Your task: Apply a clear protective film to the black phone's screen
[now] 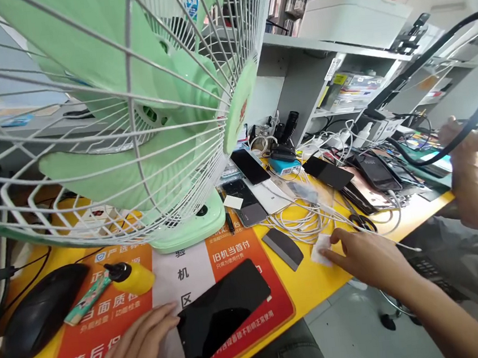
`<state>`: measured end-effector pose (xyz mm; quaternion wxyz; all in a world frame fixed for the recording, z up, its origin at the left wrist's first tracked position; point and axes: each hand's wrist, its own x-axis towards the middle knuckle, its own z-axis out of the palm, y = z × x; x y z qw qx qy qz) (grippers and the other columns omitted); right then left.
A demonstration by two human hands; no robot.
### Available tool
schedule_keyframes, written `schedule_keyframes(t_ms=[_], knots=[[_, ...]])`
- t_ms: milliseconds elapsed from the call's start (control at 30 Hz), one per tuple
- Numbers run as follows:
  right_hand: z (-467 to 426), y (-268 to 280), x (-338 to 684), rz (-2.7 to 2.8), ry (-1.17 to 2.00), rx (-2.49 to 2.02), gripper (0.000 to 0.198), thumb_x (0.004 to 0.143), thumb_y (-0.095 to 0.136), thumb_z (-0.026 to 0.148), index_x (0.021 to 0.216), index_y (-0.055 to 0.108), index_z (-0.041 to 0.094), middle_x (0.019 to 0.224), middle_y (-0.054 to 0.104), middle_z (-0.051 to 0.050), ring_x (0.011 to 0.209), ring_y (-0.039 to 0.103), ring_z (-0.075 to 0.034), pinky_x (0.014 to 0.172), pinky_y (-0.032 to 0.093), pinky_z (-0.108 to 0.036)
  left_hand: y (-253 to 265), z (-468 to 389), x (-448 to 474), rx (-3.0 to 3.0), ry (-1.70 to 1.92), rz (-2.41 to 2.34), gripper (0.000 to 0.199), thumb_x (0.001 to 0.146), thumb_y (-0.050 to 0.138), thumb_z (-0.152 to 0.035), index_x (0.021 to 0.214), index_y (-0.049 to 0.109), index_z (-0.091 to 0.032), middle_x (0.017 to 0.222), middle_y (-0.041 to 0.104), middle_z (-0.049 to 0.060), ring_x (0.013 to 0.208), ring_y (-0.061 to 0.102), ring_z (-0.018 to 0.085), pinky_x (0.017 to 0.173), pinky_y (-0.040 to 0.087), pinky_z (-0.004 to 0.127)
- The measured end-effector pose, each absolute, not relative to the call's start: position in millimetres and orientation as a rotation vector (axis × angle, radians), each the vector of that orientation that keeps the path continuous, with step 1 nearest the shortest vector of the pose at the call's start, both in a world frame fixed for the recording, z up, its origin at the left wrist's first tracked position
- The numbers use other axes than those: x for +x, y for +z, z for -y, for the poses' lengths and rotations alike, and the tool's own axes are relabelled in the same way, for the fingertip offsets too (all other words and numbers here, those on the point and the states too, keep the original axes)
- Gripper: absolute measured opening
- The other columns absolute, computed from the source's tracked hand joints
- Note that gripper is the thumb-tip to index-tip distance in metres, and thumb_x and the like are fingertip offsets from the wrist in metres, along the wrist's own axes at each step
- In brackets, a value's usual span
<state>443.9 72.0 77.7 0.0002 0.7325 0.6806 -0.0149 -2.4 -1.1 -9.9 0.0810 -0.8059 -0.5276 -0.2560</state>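
Note:
On the red and white printed mat (255, 336) lies a black smartphone (225, 311), its dark glossy face up. My left hand (142, 354) grips its near-left end, with thumb and fingertips at opposite edges. Off the mat to the right, my right hand (364, 257) pinches a small white sheet (321, 250) between thumb and forefinger at the yellow table's edge. I cannot make out whether it is paper or cloth. Just left of that sheet rests a flat dark grey scraper-like piece (283, 248) with a rounded end.
A large green fan (197, 103) towers over the left. Before it are a yellow bottle (132, 277) and a black mouse (43, 310). Several phones, including a white one (268, 193), white cables (295, 224) and black scissors (362, 223) crowd the back. A co-worker's hands (466, 144) are at right.

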Motion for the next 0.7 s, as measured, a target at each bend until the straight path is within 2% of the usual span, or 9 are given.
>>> schedule_keyframes(t_ms=[100, 233, 300, 400, 533, 700], knots=[[-69.5, 67.1, 440.9, -2.177, -0.045, 2.277, 0.019, 0.087, 0.052, 0.039, 0.075, 0.057, 0.025, 0.064, 0.063, 0.0, 0.055, 0.057, -0.018, 0.05, 0.027, -0.029, -2.9, 2.6, 0.9, -2.421, -0.77, 1.589, 0.043, 0.08, 0.066, -0.051, 0.116, 0.058, -0.028, 0.119, 0.073, 0.004, 0.104, 0.071, 0.026, 0.081, 0.059, 0.039], [-64.9, 73.5, 428.3, -2.479, 0.017, 2.296, 0.016, 0.089, 0.048, 0.034, 0.076, 0.049, 0.025, 0.068, 0.06, 0.0, 0.057, 0.055, -0.016, 0.054, 0.037, -0.029, 11.1, 4.9, 6.6, -2.428, -0.709, 1.656, 0.043, 0.079, 0.066, -0.044, 0.117, 0.057, -0.028, 0.121, 0.072, 0.002, 0.106, 0.07, 0.026, 0.081, 0.059, 0.039], [-61.2, 77.8, 407.4, -2.817, 0.009, 2.207, 0.011, 0.091, 0.05, 0.029, 0.08, 0.05, 0.025, 0.079, 0.063, -0.001, 0.065, 0.059, -0.016, 0.06, 0.045, -0.029, 18.2, 5.4, 9.8, -2.452, -0.712, 1.65, 0.045, 0.076, 0.068, -0.043, 0.117, 0.056, -0.029, 0.12, 0.073, 0.002, 0.106, 0.07, 0.025, 0.081, 0.059, 0.038], [-54.1, 75.0, 361.4, -3.218, -0.042, 1.84, 0.009, 0.091, 0.052, 0.017, 0.085, 0.052, 0.024, 0.096, 0.068, -0.004, 0.083, 0.065, -0.017, 0.073, 0.052, -0.028, 27.2, 5.8, 14.6, -2.462, -0.707, 1.642, 0.048, 0.072, 0.072, -0.04, 0.116, 0.056, -0.029, 0.118, 0.074, 0.002, 0.104, 0.071, 0.026, 0.081, 0.058, 0.038], [-45.9, 55.7, 311.3, -3.295, -0.072, 1.523, 0.017, 0.092, 0.047, 0.009, 0.084, 0.054, 0.023, 0.086, 0.065, -0.003, 0.076, 0.062, -0.017, 0.068, 0.05, -0.029, 32.9, 6.4, 18.9, -2.452, -0.691, 1.643, 0.045, 0.072, 0.07, -0.036, 0.113, 0.055, -0.028, 0.117, 0.074, 0.002, 0.104, 0.071, 0.026, 0.082, 0.057, 0.04], [-47.2, 38.6, 282.8, -3.249, -0.136, 1.502, 0.02, 0.095, 0.048, 0.008, 0.099, 0.063, 0.021, 0.088, 0.065, -0.004, 0.08, 0.06, -0.019, 0.072, 0.046, -0.031, 34.0, 6.1, 20.7, -2.475, -0.736, 1.648, 0.044, 0.071, 0.07, -0.033, 0.111, 0.054, -0.028, 0.115, 0.075, 0.002, 0.104, 0.072, 0.027, 0.083, 0.057, 0.042]])
